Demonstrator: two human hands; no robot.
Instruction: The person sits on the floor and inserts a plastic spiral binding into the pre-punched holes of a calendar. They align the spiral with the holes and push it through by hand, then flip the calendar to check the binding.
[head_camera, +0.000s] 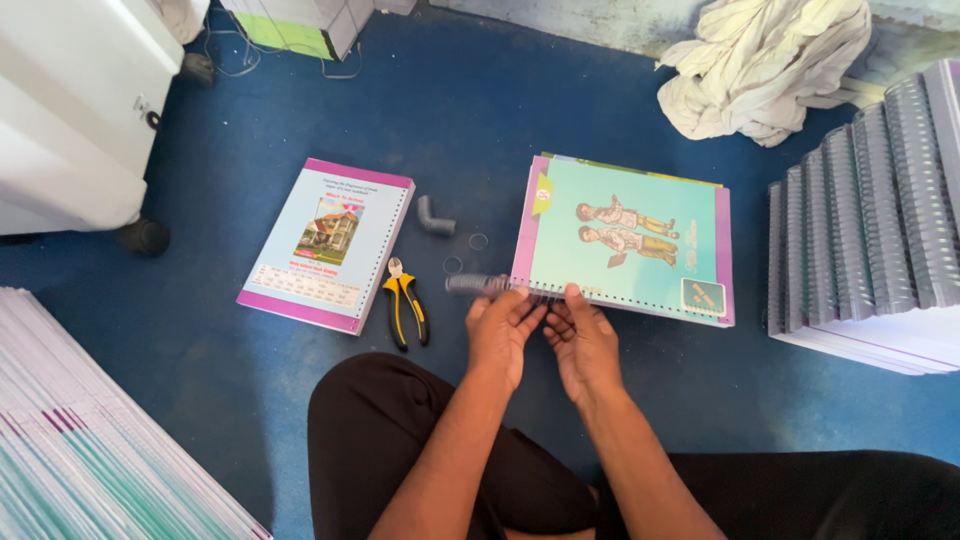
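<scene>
A punched book with a turquoise and purple cover (625, 240) lies on the blue floor in front of me. A grey spiral binding coil (475, 284) sticks out at the left end of the book's near edge. My left hand (503, 327) pinches the coil at the book's near left corner. My right hand (580, 335) rests its fingertips on the punched near edge beside it. Both hands touch each other.
Yellow-handled pliers (404, 308) lie left of the hands, next to a second punched book (328, 243). A short grey coil piece (434, 217) and small rings lie between the books. Stacks of bound books (870, 240) stand at the right, loose sheets (90, 450) at the lower left, cloth (770, 60) behind.
</scene>
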